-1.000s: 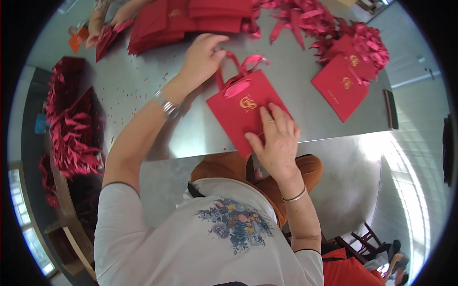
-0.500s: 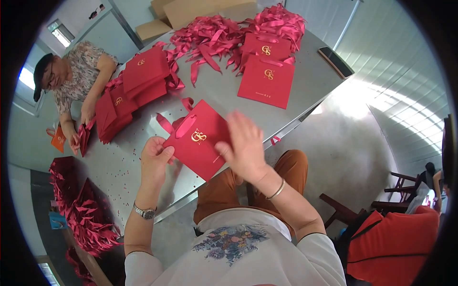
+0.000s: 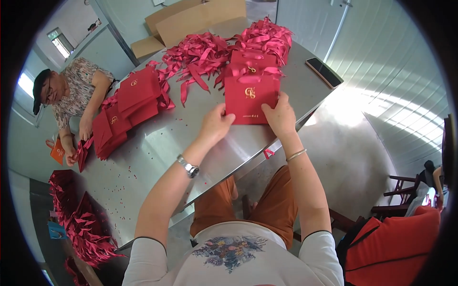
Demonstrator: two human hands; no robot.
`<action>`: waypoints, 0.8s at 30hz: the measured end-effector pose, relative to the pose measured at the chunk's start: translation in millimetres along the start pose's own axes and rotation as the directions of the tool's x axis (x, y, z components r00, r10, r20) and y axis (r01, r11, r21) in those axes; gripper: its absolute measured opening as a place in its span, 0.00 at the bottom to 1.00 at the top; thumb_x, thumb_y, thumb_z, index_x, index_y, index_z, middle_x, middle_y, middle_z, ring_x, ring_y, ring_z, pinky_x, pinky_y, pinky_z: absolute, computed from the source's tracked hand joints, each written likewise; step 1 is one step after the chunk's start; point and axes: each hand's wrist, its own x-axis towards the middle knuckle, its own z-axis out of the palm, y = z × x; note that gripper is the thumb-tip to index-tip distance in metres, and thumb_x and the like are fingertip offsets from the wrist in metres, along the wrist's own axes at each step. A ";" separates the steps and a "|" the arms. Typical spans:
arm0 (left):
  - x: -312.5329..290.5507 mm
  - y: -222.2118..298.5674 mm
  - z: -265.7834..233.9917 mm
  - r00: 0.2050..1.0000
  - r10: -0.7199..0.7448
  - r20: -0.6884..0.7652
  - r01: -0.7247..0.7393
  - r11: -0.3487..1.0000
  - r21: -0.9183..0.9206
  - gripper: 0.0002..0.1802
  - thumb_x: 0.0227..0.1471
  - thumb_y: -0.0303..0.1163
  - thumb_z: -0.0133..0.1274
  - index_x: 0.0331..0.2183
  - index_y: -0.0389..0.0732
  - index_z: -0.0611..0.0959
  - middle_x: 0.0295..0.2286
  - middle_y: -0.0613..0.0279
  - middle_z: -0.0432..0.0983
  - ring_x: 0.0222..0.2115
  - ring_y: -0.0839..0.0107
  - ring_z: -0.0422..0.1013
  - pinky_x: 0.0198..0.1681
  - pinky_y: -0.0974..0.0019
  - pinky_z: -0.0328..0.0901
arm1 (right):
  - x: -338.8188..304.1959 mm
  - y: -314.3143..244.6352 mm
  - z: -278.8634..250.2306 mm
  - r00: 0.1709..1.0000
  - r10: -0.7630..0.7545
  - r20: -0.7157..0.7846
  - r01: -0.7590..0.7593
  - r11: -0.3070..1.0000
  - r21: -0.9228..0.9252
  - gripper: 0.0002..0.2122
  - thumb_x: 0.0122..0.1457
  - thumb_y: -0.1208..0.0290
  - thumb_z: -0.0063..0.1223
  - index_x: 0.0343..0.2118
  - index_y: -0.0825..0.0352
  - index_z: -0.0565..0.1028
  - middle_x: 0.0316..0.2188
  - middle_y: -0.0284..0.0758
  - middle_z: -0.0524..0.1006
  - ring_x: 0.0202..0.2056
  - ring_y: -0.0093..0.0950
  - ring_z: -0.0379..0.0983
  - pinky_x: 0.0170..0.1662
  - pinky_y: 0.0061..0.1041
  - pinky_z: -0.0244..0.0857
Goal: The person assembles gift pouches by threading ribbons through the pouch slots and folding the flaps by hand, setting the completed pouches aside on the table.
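Red gift bag (image 3: 252, 98) moved from near table (image 3: 157, 143) edge onto far stack. Left hand (image 3: 217, 125), right hand (image 3: 280, 116): fingers grasping bag's lower corners (placement nearly finished, by look).

On the steel table (image 3: 157, 143) we see a heap of loose red ribbons (image 3: 200, 52) at the far side, a dark phone (image 3: 324, 72) far right, and a stack of flat red bags (image 3: 126, 107) at left, where another person (image 3: 71, 100) works. Cardboard sheets (image 3: 195, 19) lie beyond.
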 end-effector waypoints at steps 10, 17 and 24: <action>-3.0 -23.9 3.4 0.954 -0.215 -0.210 0.083 0.860 -0.503 0.20 0.53 0.23 0.53 0.49 0.34 0.75 0.33 0.61 0.75 0.29 0.74 0.72 0.33 0.72 0.68 | 18.4 -16.4 16.5 0.902 -0.134 -0.410 0.372 0.723 0.582 0.24 0.54 0.81 0.56 0.55 0.71 0.65 0.38 0.35 0.75 0.36 0.21 0.71 0.40 0.20 0.67; -12.7 -32.1 0.3 1.000 0.014 0.010 -0.009 0.935 -0.353 0.16 0.54 0.23 0.51 0.46 0.35 0.76 0.32 0.63 0.75 0.28 0.76 0.71 0.33 0.72 0.68 | 70.0 34.7 43.7 0.976 -0.122 -0.181 0.154 0.973 0.173 0.30 0.51 0.67 0.62 0.56 0.74 0.64 0.45 0.46 0.76 0.44 0.38 0.74 0.49 0.33 0.67; -17.0 -24.2 -3.5 0.993 0.099 -0.071 -0.113 0.965 -0.235 0.17 0.52 0.25 0.53 0.45 0.35 0.77 0.33 0.60 0.76 0.30 0.74 0.71 0.34 0.70 0.68 | 67.8 33.9 37.8 0.988 -0.086 -0.129 0.142 0.835 0.532 0.34 0.58 0.61 0.57 0.61 0.75 0.56 0.50 0.45 0.70 0.47 0.30 0.70 0.47 0.28 0.67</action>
